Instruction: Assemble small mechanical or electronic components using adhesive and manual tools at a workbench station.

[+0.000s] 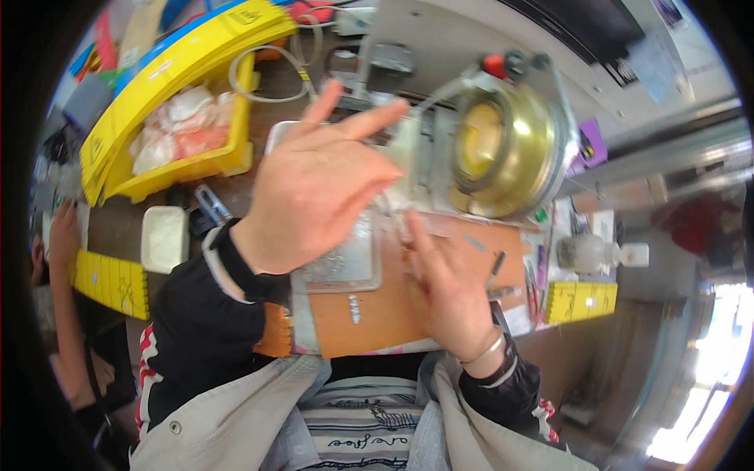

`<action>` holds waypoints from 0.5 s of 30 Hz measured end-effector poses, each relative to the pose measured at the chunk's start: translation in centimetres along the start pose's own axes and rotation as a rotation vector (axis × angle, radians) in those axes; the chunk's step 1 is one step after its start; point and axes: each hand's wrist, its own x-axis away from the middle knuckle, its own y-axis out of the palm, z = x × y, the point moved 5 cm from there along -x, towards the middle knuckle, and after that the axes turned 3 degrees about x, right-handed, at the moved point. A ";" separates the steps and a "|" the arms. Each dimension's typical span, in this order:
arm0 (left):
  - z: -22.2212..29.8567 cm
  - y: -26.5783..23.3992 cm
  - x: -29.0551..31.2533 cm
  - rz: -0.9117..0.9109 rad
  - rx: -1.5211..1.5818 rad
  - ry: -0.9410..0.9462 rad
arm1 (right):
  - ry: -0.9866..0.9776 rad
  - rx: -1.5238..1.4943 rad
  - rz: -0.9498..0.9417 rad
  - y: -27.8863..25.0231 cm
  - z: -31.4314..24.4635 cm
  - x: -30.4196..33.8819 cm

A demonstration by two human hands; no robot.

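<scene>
My left hand (310,192) is raised over a clear shallow tray (373,279) of small shiny pieces. Its thumb and index finger come together at the tips, while other fingers stretch upward; whatever is in the pinch is too small and blurred to make out. Lower and to the right, my right hand (455,294) hovers over an orange-brown work mat (377,326), with its index finger stretched out toward the left hand and the thumb apart from it. Nothing distinct shows between its fingers. Past both hands stands a machine with a round brass-coloured housing (514,149).
At the far left, a yellow bin (184,169) holds bagged parts. Nearer lie a white dish (165,239) and a small silver strip (353,308). Thin tools (496,268) rest on the mat's right side, beside a clear bottle (581,253). Another person's arm (67,275) shows at left.
</scene>
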 end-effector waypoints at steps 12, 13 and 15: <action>0.4 0.4 -0.3 -0.069 -0.114 -0.034 | 0.193 0.390 0.436 -9.0 12.2 4.6; 0.4 0.2 -0.2 -0.066 -0.127 -0.049 | 0.230 0.448 0.333 -8.3 12.2 4.3; 0.4 -0.1 0.1 -0.066 -0.148 -0.065 | 0.237 0.475 0.183 -8.5 12.6 3.5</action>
